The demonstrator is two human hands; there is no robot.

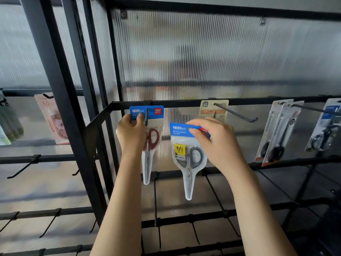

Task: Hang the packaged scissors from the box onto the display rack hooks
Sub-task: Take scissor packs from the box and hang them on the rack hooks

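My left grip [130, 134] pinches the red-handled scissors pack [150, 143] at its blue header, threaded on a hook [146, 117]. My right grip [212, 139] pinches the grey-handled scissors pack [188, 159], hanging free below it, off any hook.

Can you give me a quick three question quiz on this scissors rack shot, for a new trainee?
1. True or false: the red-handled scissors pack is already on a hook.
2. Which hand holds the grey-handled scissors pack? A) left hand B) right hand
3. Fill in: the long hook just right of the blue packs carries a ____ card.

Key: 1 true; 2 B; 3 beige.
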